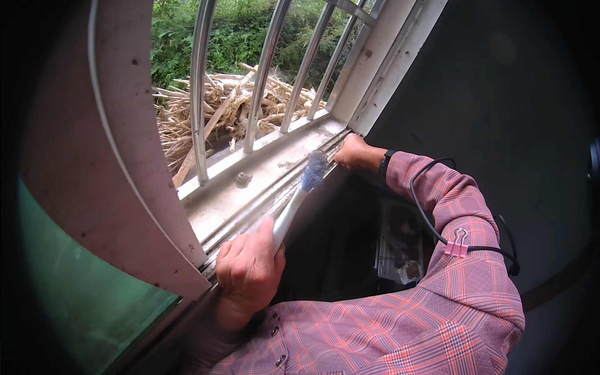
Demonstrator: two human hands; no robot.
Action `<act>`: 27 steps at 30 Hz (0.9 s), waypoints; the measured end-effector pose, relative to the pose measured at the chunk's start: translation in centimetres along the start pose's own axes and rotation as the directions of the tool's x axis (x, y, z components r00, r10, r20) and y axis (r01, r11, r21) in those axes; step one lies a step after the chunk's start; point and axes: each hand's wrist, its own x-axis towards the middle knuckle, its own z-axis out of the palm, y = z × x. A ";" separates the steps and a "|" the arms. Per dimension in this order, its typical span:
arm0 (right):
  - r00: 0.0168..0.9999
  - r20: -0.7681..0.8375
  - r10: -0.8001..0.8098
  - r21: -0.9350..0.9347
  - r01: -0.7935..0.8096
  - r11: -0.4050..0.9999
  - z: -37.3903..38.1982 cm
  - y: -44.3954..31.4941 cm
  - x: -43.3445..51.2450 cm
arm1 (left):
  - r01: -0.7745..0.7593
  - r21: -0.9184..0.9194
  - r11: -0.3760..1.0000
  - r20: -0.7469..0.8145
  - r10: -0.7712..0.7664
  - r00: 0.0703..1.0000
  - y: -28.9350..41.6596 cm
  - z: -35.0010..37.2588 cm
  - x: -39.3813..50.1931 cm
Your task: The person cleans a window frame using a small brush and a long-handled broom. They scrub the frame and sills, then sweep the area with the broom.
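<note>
My left hand (248, 272) is closed around the white handle of a brush (288, 213). Its worn blue bristles (314, 171) point up and away, over the window track (276, 197) in this view; whether they touch it I cannot tell. With a dark band at its wrist, my right hand (352, 151) reaches to the far end of the track, by the corner of the window frame (375, 98). Its fingertips are hidden, so whether it holds anything cannot be made out. The pale sill (243, 187) lies beyond the track and looks dirty.
Metal window bars (262, 75) rise along the sill's outer edge, with a heap of dry sticks and roots (243, 101) outside. A pink-edged sash (136, 164) with green glass (84, 272) stands at left. A black cable, clipped with a pink binder clip (456, 248), runs along my right sleeve.
</note>
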 end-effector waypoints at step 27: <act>0.914 0.172 -0.367 -0.401 0.405 0.821 -6.1 -0.5 4.6 | -0.018 0.124 0.992 0.011 0.016 1.000 0.0 0.7 0.4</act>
